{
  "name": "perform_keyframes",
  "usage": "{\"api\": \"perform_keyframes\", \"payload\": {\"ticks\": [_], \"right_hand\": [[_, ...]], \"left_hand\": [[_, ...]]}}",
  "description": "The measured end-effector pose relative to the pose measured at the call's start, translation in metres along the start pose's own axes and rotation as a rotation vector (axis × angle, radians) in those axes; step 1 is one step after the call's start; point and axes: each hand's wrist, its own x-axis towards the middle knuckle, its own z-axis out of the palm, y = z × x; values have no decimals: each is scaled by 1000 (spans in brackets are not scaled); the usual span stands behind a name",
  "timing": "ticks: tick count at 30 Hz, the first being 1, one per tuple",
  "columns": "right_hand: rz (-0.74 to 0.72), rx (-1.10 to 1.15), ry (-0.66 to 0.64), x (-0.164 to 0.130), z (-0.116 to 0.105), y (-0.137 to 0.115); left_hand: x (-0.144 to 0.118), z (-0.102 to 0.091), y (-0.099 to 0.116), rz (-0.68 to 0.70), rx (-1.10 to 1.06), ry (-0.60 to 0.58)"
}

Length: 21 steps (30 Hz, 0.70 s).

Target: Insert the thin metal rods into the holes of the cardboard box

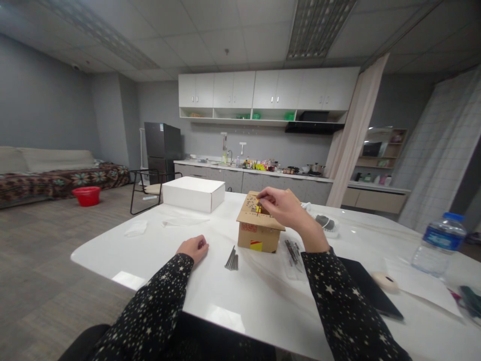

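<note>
My right hand (280, 203) is over the top of a small cardboard box (259, 239), thumb and fingertips pinched together. A thin dark nail (258, 212) points down from the pinch at the box's lid, which is dotted with small holes. Whether its tip is in a hole I cannot tell. My left hand (193, 248) rests on the white table (150, 250), left of the box, with its fingers curled in and nothing seen in them. Between that hand and the box lie several long nails (232, 259) in a loose fan.
Right of the cardboard box is a clear plastic tray (293, 260) with dark metal pieces. Farther right are a black tablet-like slab (370, 288), a beige rounded object (385, 282) and a water bottle (439, 245). A white box (193, 193) stands at the back left.
</note>
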Motion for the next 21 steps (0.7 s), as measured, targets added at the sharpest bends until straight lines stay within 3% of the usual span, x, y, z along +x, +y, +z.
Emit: {"api": "perform_keyframes", "payload": {"ticks": [9, 21], "right_hand": [[65, -26, -398, -10, -1, -29], [52, -308, -693, -16, 42, -33]], "left_hand": [[0, 1, -2, 6, -27, 5], [-2, -2, 1, -1, -35, 1]]}}
